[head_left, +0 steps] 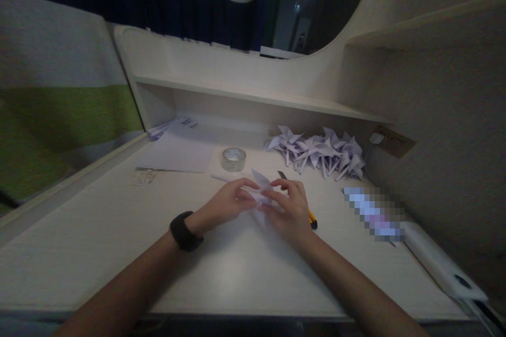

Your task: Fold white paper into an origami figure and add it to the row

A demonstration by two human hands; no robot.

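Observation:
Between both hands, just above the desk, is a small folded white paper (261, 181) with one pointed flap standing up. My left hand (233, 199), below a black wristband, pinches its left side between thumb and fingers. The fingertips of my right hand (290, 208) press on its right side. A utility knife (312, 219) with a yellow and black handle lies partly hidden under my right hand, its blade showing beyond the fingers. Behind my left hand lies a thin white paper stick (223, 177), and past it a roll of clear tape (233, 159).
A bunch of white paper pinwheels (316, 150) lies at the back right. White paper sheets (177, 147) are stacked at the back left, with small scraps (145, 177) before them. A long white device (438, 258) runs along the right wall; a shelf (253, 96) spans the back.

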